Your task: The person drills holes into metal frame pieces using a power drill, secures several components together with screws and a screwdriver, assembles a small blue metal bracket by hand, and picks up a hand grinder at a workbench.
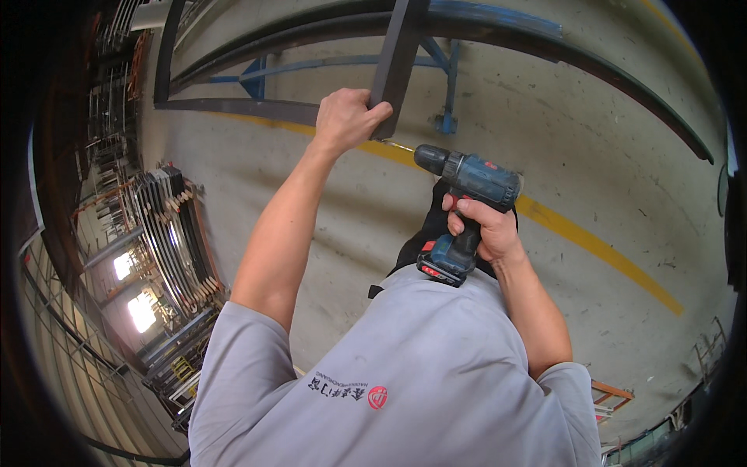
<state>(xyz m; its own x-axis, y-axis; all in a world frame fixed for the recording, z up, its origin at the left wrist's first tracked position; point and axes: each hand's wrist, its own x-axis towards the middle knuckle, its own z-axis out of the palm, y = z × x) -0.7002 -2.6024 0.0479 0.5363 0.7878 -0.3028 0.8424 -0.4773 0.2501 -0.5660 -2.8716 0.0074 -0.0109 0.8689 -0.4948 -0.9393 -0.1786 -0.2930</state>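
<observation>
A blue and black cordless drill (475, 180) sits in my right hand (490, 226), whose fingers wrap round its handle near the red trigger. The thin drill bit (398, 146) points left, its tip at the near end of a dark metal frame bar (398, 58). Whether the bit has entered the bar cannot be made out. My left hand (348, 121) grips that same bar close to its near end, thumb laid over the top and the other fingers partly hidden. At the drill's base, the battery (442, 268) is close to my grey shirt.
Blue metal stands (450, 86) are under the dark frame. Long curved-looking dark profiles (622, 82) stretch away to the right. A yellow line (607, 249) crosses the concrete floor. Racks of stacked profiles (167, 233) stand at the left. An orange-framed item (611, 395) is at lower right.
</observation>
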